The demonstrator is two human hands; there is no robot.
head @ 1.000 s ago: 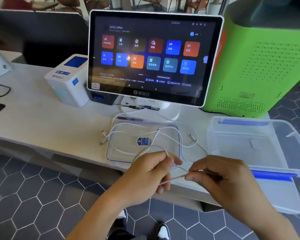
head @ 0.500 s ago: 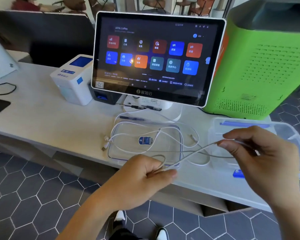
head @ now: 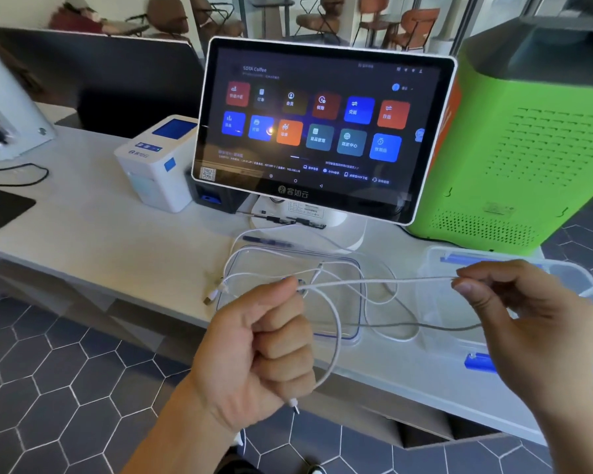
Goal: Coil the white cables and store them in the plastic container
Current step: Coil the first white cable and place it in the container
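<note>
Both hands point(head: 254, 350) point(head: 524, 313) clenched on white cable point(head: 374, 281)

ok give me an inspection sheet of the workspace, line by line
surface: pale counter, over dark hexagon floor tiles.
job's things: white cable stretched between both hands, plug end dangling below the left fist; clear plastic container at right, open; its clear lid flat on the counter.
clutter: white label printer, touchscreen terminal, green machine.
grippers: left hand fisted round the cable; right hand pinches it.
cables: more white cables loose over the lid; black cord far left.
surroundings: chairs behind.
</note>
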